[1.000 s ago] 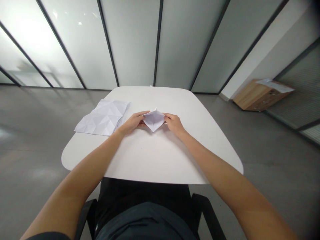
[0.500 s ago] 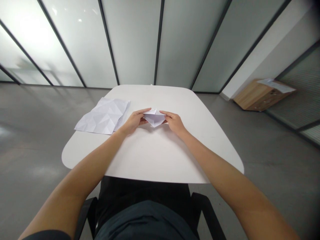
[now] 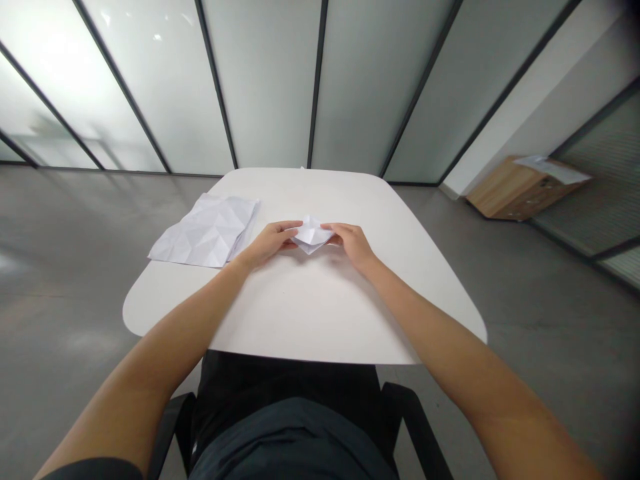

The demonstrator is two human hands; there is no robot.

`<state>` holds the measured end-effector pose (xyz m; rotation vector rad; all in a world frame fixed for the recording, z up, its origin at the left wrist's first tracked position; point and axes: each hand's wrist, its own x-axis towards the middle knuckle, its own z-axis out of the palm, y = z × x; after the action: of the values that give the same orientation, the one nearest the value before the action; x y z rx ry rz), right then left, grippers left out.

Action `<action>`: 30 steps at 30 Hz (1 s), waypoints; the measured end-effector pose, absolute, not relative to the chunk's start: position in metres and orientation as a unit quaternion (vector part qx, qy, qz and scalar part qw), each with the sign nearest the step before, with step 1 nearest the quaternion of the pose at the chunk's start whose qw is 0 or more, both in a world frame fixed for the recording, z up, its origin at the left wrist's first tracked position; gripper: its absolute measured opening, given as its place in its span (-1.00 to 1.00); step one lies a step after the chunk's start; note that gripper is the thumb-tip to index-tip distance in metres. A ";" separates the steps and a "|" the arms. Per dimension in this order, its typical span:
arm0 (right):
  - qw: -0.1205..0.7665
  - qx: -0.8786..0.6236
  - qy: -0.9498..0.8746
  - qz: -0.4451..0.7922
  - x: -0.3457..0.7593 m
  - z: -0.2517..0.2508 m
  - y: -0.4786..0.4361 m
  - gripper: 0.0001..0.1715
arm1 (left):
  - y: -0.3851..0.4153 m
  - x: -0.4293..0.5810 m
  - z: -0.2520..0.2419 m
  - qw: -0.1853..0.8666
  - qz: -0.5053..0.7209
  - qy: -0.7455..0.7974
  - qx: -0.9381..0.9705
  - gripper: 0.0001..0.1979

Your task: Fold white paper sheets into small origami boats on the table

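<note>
A small folded piece of white paper [image 3: 311, 235] sits low over the middle of the white table [image 3: 320, 307], its point towards me. My left hand [image 3: 270, 243] pinches its left side, with the fingers partly under it. My right hand [image 3: 353, 243] holds its right corner, and the fingertips hide that end. Left of my left hand lies a larger sheet of white paper [image 3: 205, 231], marked with many angular creases, its edge close to my left wrist.
The rounded table stands on a grey floor, with frosted glass panels [image 3: 260, 87] behind it. A wooden-looking box [image 3: 515, 193] with paper on top sits on the floor at the far right. Black chair arms [image 3: 420, 427] flank my lap.
My hands have drawn closer together, and the folded paper now looks smaller and flatter between them. The creased sheet has not moved.
</note>
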<state>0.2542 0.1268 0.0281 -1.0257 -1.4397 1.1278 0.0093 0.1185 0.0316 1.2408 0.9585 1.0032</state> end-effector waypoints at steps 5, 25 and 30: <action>0.479 -0.458 -0.578 0.476 0.253 0.023 0.128 -0.67 | 0.123 0.009 0.026 0.603 0.438 0.405 0.530 -0.41; 0.273 -0.502 -0.812 0.124 0.261 0.020 0.128 -0.42 | 0.128 -0.005 0.024 0.116 0.236 0.433 0.862 -0.67; 0.226 -0.453 -0.855 0.114 0.259 0.020 0.124 -0.41 | 0.121 0.004 0.028 0.140 0.231 0.396 0.878 -0.72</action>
<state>0.2589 0.1240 0.0200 -1.2499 -2.3560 0.3135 0.0044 0.1209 0.0282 2.5365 1.1428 0.6672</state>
